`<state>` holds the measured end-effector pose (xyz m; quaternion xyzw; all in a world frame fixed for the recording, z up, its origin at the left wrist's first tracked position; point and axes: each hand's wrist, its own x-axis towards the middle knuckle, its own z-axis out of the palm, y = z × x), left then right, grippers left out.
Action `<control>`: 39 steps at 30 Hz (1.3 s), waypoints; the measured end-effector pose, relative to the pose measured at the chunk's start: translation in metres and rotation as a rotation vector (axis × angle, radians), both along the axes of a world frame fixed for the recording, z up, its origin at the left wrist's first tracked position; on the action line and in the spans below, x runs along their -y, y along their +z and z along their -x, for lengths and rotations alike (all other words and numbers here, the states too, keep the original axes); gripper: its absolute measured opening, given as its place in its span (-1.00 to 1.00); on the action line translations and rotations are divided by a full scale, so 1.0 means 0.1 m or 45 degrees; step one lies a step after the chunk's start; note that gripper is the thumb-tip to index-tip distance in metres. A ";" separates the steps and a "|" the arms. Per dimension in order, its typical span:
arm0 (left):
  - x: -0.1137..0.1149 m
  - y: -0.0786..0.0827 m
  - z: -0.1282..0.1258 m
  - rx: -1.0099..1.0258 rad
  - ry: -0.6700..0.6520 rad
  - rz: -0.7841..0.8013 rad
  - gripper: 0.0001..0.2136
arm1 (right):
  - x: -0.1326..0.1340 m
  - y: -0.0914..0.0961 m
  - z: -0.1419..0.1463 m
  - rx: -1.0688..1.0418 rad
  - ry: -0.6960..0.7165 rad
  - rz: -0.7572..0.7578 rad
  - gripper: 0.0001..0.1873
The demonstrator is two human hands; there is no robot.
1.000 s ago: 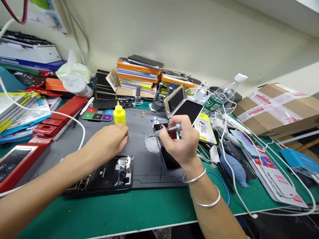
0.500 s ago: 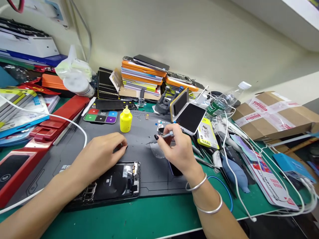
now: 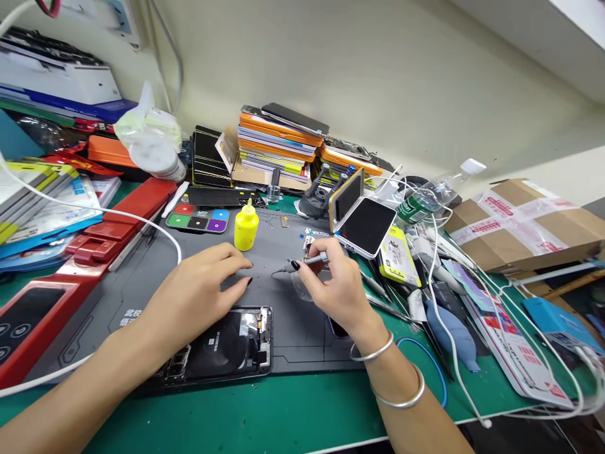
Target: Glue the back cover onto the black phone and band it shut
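Note:
My right hand point(image 3: 333, 287) is closed around a slim grey screwdriver point(image 3: 302, 262), tip pointing left just above the grey work mat point(image 3: 283, 328). My left hand point(image 3: 198, 293) rests on the mat with fingers bent and fingertips down near the screwdriver tip; whether it pinches anything I cannot make out. Just below the left hand lies an opened phone point(image 3: 222, 347) with its black insides showing. A yellow squeeze bottle point(image 3: 246, 225) stands upright behind the left hand. Under my right hand, a dark phone screen point(image 3: 336, 328) is mostly hidden.
A colour-squared parts tray point(image 3: 198, 218) lies at the mat's back left. Stacked phone boxes point(image 3: 276, 145) line the wall. An open white case point(image 3: 362, 217), a plastic bottle point(image 3: 428, 192), white cables point(image 3: 449, 302) and a cardboard box point(image 3: 520, 217) crowd the right. Red boxes point(image 3: 94, 239) lie left.
The view has shifted, sliding everything rightward. My right hand has lowered the screwdriver toward the mat, and my left hand's fingers have stretched further right toward its tip.

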<state>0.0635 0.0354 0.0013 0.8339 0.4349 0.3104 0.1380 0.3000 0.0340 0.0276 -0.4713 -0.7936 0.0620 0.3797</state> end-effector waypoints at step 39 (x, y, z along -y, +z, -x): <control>-0.14 0.16 -0.04 0.281 -0.106 0.481 -0.83 | 0.13 0.13 -0.03 -0.333 0.091 0.040 -0.81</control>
